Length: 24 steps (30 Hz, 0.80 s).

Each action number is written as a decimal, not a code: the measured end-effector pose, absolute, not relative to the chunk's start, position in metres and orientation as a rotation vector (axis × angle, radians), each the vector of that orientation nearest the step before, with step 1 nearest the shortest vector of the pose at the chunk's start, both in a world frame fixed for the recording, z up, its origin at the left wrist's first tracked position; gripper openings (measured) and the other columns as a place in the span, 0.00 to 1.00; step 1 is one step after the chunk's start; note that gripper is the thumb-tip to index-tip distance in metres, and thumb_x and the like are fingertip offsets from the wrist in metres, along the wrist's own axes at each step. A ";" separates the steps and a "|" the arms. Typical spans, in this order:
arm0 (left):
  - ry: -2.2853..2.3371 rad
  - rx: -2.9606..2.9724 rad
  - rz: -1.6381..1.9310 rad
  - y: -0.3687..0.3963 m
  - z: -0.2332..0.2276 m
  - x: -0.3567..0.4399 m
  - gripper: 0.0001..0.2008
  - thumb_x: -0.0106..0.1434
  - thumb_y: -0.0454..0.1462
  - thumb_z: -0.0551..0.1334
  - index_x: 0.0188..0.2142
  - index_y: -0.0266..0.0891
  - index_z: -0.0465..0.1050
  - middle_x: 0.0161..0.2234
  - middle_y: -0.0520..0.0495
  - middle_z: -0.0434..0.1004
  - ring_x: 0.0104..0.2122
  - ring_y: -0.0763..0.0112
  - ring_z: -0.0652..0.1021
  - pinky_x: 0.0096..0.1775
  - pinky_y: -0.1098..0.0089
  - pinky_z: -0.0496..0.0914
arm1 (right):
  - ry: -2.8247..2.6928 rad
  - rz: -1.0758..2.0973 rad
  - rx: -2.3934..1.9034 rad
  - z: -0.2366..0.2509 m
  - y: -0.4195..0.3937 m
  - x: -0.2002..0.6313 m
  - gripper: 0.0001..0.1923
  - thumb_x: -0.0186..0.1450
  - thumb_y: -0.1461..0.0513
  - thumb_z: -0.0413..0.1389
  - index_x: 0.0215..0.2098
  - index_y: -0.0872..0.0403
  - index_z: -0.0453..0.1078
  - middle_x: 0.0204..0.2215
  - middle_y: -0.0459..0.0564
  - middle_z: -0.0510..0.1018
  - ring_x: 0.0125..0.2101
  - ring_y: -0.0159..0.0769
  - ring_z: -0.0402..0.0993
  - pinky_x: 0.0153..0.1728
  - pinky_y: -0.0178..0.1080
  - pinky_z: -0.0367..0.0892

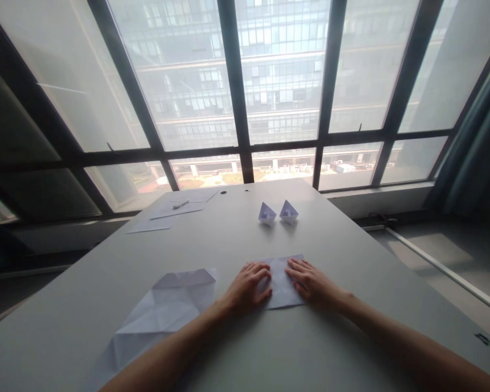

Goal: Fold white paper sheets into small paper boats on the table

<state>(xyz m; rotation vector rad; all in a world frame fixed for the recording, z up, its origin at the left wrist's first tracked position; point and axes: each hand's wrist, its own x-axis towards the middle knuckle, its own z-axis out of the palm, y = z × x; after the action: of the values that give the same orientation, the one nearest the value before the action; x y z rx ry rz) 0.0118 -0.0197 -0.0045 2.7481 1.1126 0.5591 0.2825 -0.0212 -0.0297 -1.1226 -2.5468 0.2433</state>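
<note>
Folded white sheet (281,283) sits flat on the grey table (351,261), near my edge. My left hand (248,287) and right hand (312,283) press on it with fingers spread, gripping nothing. Beyond it stand two little paper boats (277,213); left of it lies a creased sheet (163,313). No readable writing anywhere.

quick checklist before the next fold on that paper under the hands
1. Both hands on the sheet: left hand and right hand press the paper flat. Ok.
2. Paper lies fully on the table: ok.
3. Edges lined up: hidden by fingers, cannot tell.
4. Room ahead: two folded paper boats sit apart, farther back. Ok.
5. Creased sheet at left does not touch the worked paper: ok.
6. Pen out of the way, far left: ok.
</note>
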 end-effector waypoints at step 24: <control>0.969 2.819 0.030 -0.018 0.000 0.010 0.35 0.71 0.58 0.44 0.71 0.53 0.36 0.71 0.53 0.34 0.70 0.55 0.43 0.67 0.51 0.42 | -2.630 0.434 -1.243 -0.021 -0.013 0.256 0.50 0.66 0.35 0.43 0.72 0.60 0.41 0.70 0.61 0.41 0.70 0.48 0.34 0.68 0.51 0.33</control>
<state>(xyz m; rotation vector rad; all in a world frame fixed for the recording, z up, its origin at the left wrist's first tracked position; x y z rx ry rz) 0.0097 -0.0181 0.0003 2.8186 0.9690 0.0303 0.2557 -0.0130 -0.0208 -1.2434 -2.6302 0.4337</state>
